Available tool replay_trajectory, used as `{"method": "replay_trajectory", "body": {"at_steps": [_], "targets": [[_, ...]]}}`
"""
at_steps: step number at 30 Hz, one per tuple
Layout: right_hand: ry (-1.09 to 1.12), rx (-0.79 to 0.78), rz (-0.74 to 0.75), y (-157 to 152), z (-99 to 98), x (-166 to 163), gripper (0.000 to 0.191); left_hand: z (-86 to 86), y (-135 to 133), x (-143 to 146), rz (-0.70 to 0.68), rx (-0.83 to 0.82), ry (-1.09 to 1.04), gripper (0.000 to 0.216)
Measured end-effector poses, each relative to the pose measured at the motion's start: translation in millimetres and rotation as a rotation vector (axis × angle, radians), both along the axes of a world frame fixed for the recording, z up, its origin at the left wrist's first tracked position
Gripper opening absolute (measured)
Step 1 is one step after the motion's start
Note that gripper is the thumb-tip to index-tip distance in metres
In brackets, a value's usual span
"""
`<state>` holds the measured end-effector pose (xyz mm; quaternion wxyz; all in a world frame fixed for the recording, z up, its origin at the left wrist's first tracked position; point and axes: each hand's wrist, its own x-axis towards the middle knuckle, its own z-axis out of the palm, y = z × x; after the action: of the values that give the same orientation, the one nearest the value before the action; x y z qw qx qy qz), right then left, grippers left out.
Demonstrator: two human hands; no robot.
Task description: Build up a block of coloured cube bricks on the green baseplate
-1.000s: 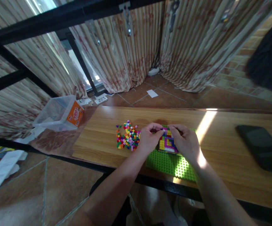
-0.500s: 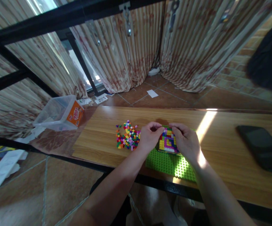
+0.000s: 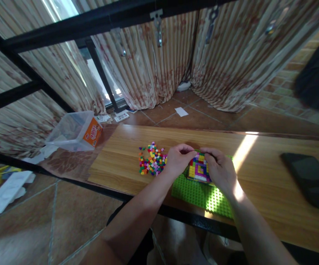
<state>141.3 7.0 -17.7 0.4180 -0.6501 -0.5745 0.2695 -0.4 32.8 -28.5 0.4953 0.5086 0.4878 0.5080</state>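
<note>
A block built of multicoloured toy bricks (image 3: 199,171) sits on a green studded baseplate (image 3: 192,193). At its far left corner is my left hand (image 3: 177,159), thumb and forefinger pinched together; whatever lies between the fingertips is too small to make out. My right hand (image 3: 220,168) grips the block's right side, thumb by the top and fingers reaching behind the far edge. Part of the block is hidden under that hand. Left of my left hand, a loose pile of small coloured bricks (image 3: 153,162) is spread on the wooden table (image 3: 115,158).
A dark phone-like slab (image 3: 311,180) lies on the table at the right. A clear plastic bin (image 3: 71,134) with an orange label stands past the table's left end. Striped curtains (image 3: 159,70) hang behind, and a white paper (image 3: 181,112) lies on the floor.
The whole view has shifted slightly, so everything appears a little to the right. Both hands stay at the brick block with nearly the same grip.
</note>
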Motion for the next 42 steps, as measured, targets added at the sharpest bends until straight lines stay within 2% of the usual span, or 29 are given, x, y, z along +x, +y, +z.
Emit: {"method": "replay_trajectory", "body": {"at_steps": [3, 6, 12, 14, 19, 25, 31, 36, 39, 42], "targets": [[0.003, 0.006, 0.006, 0.4, 0.7, 0.9, 0.040, 0.7, -1.3, -2.2, 0.000, 0.023, -0.006, 0.008], [0.013, -0.002, 0.015, 1.1, 0.7, 2.8, 0.042, 6.9, 1.4, -17.5, 0.031, 0.079, 0.070, 0.015], [-0.020, -0.004, 0.017, 1.0, -0.2, 4.2, 0.041, 19.5, 13.3, -76.4, 0.110, 0.110, 0.572, 0.020], [-0.037, 0.004, 0.017, 1.1, -0.3, 4.0, 0.041, 19.0, 13.4, -87.6, 0.071, 0.097, 0.705, 0.023], [-0.083, 0.025, 0.029, 1.5, -0.4, 4.3, 0.039, 19.3, 3.7, -85.3, -0.121, 0.139, 0.939, 0.023], [-0.101, 0.040, 0.031, 0.3, -2.2, 4.4, 0.040, 21.8, -3.1, -72.0, -0.122, 0.171, 1.186, 0.020], [-0.128, 0.058, 0.045, 0.7, -1.5, 4.8, 0.040, 21.0, -4.4, -62.6, -0.056, 0.128, 1.255, 0.018], [-0.142, 0.059, 0.050, 0.5, -0.2, 4.6, 0.041, 19.2, -4.5, -58.5, -0.035, 0.162, 1.237, 0.017], [-0.135, 0.064, 0.047, 0.8, -0.4, 4.2, 0.041, 19.6, -4.4, -57.8, -0.014, 0.191, 1.143, 0.014], [-0.126, 0.059, 0.049, 1.4, -0.5, 3.9, 0.040, 19.6, -4.4, -55.3, -0.026, 0.208, 0.912, 0.013]]}}
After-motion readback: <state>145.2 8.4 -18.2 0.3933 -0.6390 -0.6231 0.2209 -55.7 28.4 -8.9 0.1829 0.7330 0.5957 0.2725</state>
